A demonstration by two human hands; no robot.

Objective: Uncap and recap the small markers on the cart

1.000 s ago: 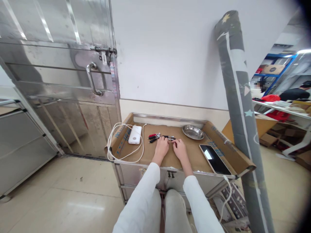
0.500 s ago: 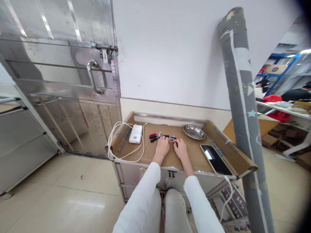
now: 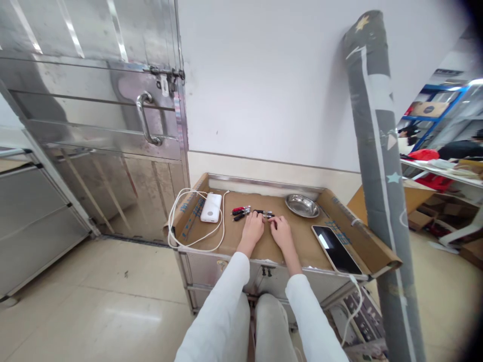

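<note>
Several pens lie in a loose cluster on the brown paper covering of the cabinet top (image 3: 230,241). Among them are a red pen (image 3: 240,209) and a black pen (image 3: 239,217). My left hand (image 3: 253,230) rests palm down on the paper, its fingertips against the near side of the pens and partly covering them. Just right of it, my right hand (image 3: 280,231) also lies low with slightly bent fingers, its tips by the end of another black pen (image 3: 268,215). Neither hand is lifted or visibly wrapped around a pen.
A white power bank (image 3: 211,207) with a looped white cable (image 3: 174,221) sits on the left. At the right are a round metal dish (image 3: 302,206) and a phone (image 3: 335,250). A tall grey patterned roll (image 3: 372,125) leans against the wall.
The view has shifted very slightly. Both hands and the pens stay in practically the same place.
</note>
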